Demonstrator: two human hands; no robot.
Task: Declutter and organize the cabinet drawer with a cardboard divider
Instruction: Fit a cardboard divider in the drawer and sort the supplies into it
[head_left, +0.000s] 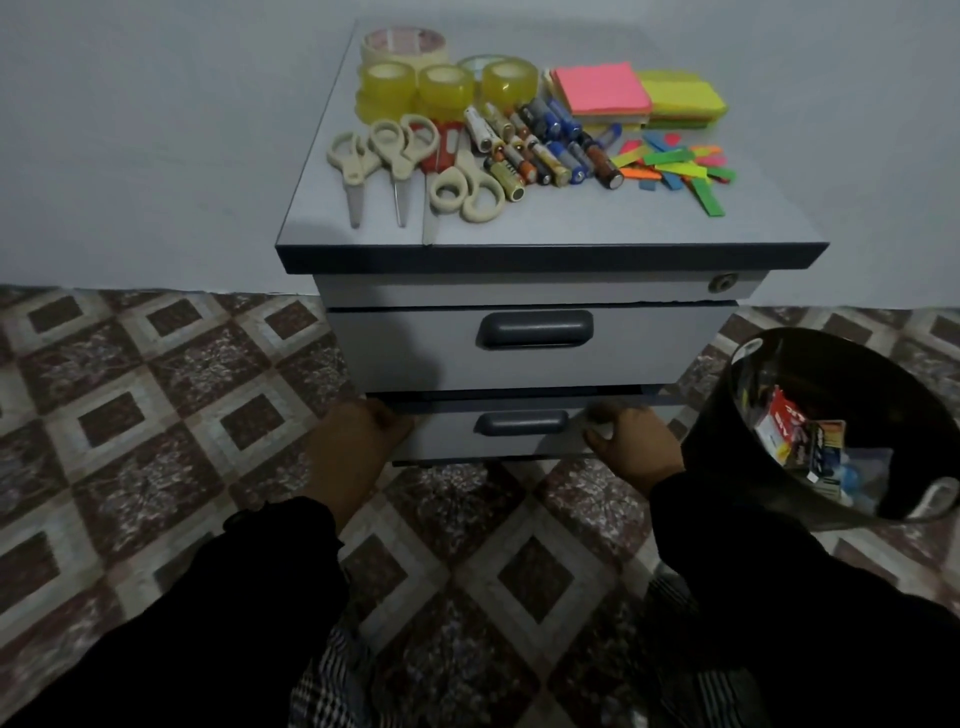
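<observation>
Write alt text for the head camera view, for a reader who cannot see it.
Both hands, left hand and right hand, rest on the front of the lower drawer of a small grey cabinet. On its top lie tape rolls, scissors, batteries and sticky notes; a black bin of rubbish stands right.

Head view: looks forward and down, from above and in front of the cabinet.
Nearness: close, sleeves at the bottom edge.

Scissors left of batteries on the cabinet.
</observation>
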